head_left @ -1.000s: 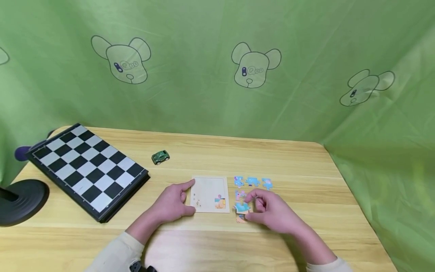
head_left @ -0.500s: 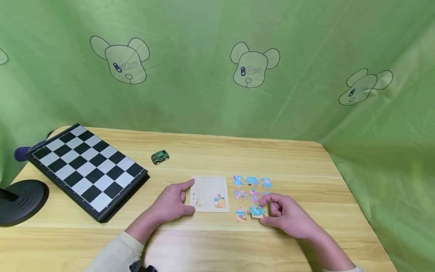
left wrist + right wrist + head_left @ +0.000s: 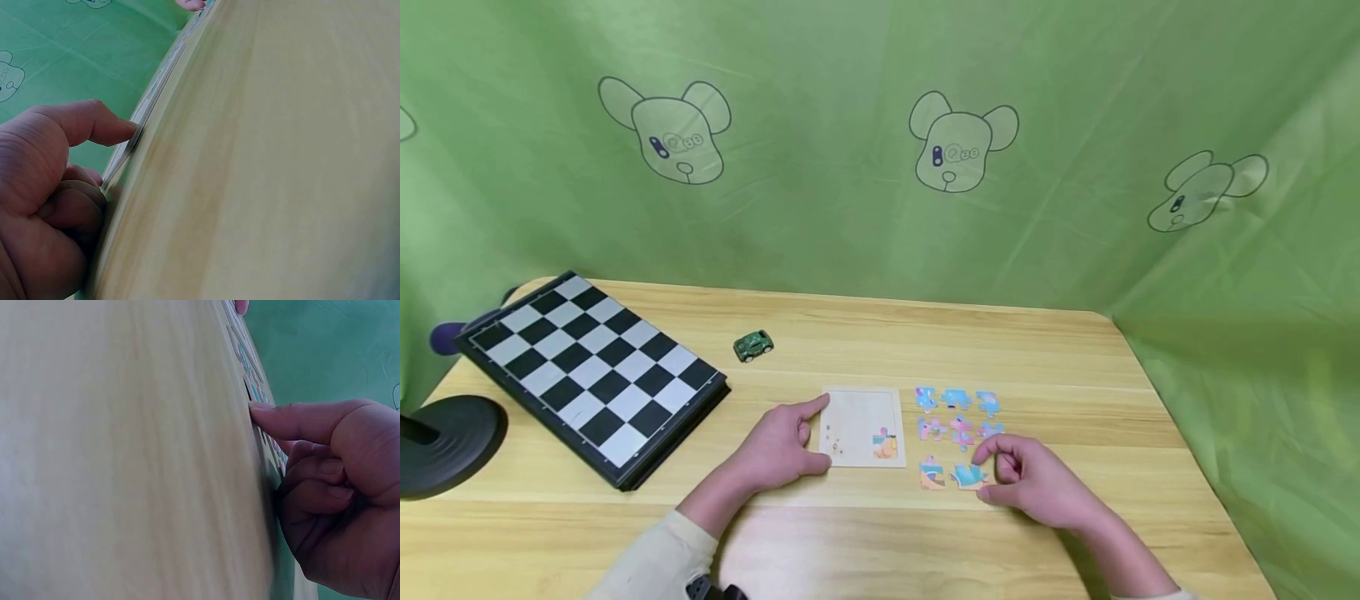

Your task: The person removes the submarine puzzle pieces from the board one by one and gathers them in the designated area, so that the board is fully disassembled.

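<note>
In the head view my left hand (image 3: 781,446) holds the left side of a small pale puzzle board (image 3: 853,421), index finger near its top corner and thumb at the lower one. One puzzle piece (image 3: 886,444) lies in the board's lower right corner. My right hand (image 3: 1033,479) pinches a blue and sand-coloured puzzle piece (image 3: 969,476) by its right end, thumb below and index above; the piece lies at table level. Left of it lies another puzzle piece (image 3: 932,475). In the right wrist view the right thumb (image 3: 275,419) partly hides the pieces.
Several loose puzzle pieces (image 3: 957,399) lie in rows right of the board. A checkered game board (image 3: 598,367) stands at the left, beside a round black base (image 3: 452,446). A green toy car (image 3: 753,346) sits farther back. Green curtain (image 3: 850,208) hangs behind the table.
My right hand has carried the blue piece rightward, uncovering the piece to its left, and lowered it to the table in the bottom row. The left hand has stayed at the board.
</note>
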Tool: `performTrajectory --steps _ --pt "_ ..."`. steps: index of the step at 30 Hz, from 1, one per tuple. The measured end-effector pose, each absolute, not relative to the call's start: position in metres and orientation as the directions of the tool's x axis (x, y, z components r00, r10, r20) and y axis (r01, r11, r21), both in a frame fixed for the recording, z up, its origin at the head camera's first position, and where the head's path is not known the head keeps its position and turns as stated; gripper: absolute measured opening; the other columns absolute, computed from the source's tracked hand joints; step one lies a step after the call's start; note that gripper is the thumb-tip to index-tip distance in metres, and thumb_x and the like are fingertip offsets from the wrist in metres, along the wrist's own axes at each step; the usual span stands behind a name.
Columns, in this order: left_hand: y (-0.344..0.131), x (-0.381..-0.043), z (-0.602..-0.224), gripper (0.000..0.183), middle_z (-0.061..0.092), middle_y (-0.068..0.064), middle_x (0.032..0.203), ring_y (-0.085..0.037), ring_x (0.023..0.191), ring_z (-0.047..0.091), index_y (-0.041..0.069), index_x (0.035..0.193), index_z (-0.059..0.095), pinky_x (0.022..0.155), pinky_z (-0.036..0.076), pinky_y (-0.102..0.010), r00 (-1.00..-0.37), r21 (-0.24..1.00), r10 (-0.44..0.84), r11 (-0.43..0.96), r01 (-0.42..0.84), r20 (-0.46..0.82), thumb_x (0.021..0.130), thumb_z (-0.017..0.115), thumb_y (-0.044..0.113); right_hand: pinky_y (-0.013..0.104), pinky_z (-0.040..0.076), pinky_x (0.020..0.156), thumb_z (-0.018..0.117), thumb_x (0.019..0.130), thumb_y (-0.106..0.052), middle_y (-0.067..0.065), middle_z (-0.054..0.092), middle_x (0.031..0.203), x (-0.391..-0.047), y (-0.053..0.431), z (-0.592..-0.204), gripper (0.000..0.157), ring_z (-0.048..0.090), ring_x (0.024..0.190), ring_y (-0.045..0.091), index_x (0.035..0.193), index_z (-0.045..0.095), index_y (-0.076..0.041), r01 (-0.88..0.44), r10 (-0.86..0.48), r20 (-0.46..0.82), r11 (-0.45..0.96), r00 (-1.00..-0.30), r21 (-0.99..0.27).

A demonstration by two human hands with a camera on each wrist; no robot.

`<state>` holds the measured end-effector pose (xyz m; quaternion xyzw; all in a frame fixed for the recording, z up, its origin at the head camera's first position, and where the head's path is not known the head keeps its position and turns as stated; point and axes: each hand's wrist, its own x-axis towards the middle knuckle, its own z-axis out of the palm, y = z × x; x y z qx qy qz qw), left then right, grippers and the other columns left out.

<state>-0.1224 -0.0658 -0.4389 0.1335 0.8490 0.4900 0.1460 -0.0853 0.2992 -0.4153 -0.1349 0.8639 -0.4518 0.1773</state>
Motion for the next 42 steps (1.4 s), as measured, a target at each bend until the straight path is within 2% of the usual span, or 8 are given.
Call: performTrajectory --steps 12,22,28,34,38,42 --pt "-0.066 -0.122 -0.440 0.091 0.033 0.006 0.051 -0.009 0.043 0.028 0.000 0.150 0.041 0.045 0.031 -0.025 -0.923 0.872 0.366 0.483 0.076 -0.122 0.069 0.081 0.005 0.029 0.045 0.079 0.083 0.080 -0.010 -0.003 0.035 0.064 -0.086 0.298 -0.414 0.035 0.033 0.055 0.008 0.108 0.063 -0.002 -0.041 -0.374 -0.210 0.564 -0.903 -0.825" --pt "-0.064 -0.123 -0.441 0.090 0.033 0.006 0.051 -0.009 0.043 0.028 0.000 0.150 0.042 0.046 0.030 -0.025 -0.923 0.868 0.367 0.489 0.084 -0.118 0.069 0.081 0.006 0.030 0.046 0.081 0.083 0.081 -0.013 -0.003 0.037 0.064 -0.086 0.294 -0.415 0.035 0.035 0.056 0.007 0.108 0.064 -0.003 -0.070 -0.350 -0.163 0.567 -0.922 -0.821" --pt "-0.066 -0.123 -0.441 0.090 0.032 0.006 0.050 -0.010 0.043 0.028 0.000 0.150 0.042 0.045 0.030 -0.025 -0.924 0.869 0.364 0.488 0.082 -0.117 0.069 0.081 0.006 0.029 0.043 0.075 0.084 0.080 -0.012 -0.004 0.036 0.063 -0.095 0.268 -0.413 0.033 0.035 0.057 0.008 0.107 0.067 -0.006 -0.092 -0.316 -0.122 0.585 -0.941 -0.805" --pt "-0.067 -0.123 -0.441 0.090 0.033 0.006 0.051 -0.009 0.043 0.028 0.000 0.150 0.042 0.046 0.031 -0.026 -0.923 0.866 0.368 0.492 0.091 -0.112 0.069 0.082 0.006 0.028 0.044 0.071 0.084 0.080 -0.009 -0.004 0.036 0.062 -0.106 0.234 -0.414 0.033 0.034 0.055 0.008 0.107 0.067 -0.003 -0.123 -0.358 -0.105 0.560 -0.928 -0.819" --pt "-0.066 -0.123 -0.441 0.090 0.033 0.006 0.051 -0.009 0.044 0.028 0.000 0.150 0.042 0.046 0.032 -0.026 -0.922 0.867 0.369 0.490 0.088 -0.114 0.069 0.082 0.006 0.030 0.048 0.073 0.083 0.081 -0.009 -0.004 0.040 0.059 -0.112 0.214 -0.416 0.030 0.043 0.049 0.008 0.106 0.066 -0.006 -0.122 -0.358 -0.120 0.584 -0.926 -0.803" --pt "-0.066 -0.124 -0.441 0.090 0.033 0.006 0.051 -0.009 0.044 0.028 0.000 0.150 0.042 0.046 0.030 -0.026 -0.923 0.866 0.368 0.491 0.090 -0.113 0.069 0.082 0.006 0.031 0.048 0.068 0.083 0.081 -0.009 -0.004 0.043 0.060 -0.117 0.201 -0.417 0.026 0.047 0.047 0.010 0.102 0.067 -0.012 -0.128 -0.343 -0.130 0.635 -0.930 -0.762"
